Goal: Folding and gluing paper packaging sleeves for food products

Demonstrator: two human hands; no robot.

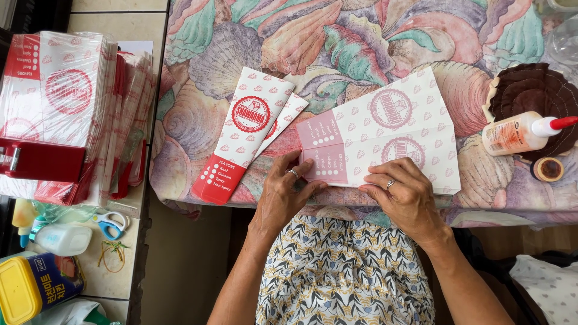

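Head view showed a flat white-and-pink paper sheet (385, 135) lying at the near edge of the bench (337, 42), both hands pressing it down. The left hand (283, 195) lay open with fingertips on the sheet's left end, gripping nothing; the right hand (406, 195) lay flat on its near edge. Finished red-and-white paper bags (247, 135) lay just left, a glue bottle (521, 132) to the right.

1. A home workspace: a shell-patterned tablecloth (337, 42) covers the table, with tiled floor (120, 24) beside it.
2. Stacked printed paper sleeves (66, 108), a glue bottle (518, 132) and scissors (111, 224) suggest handcraft packaging.
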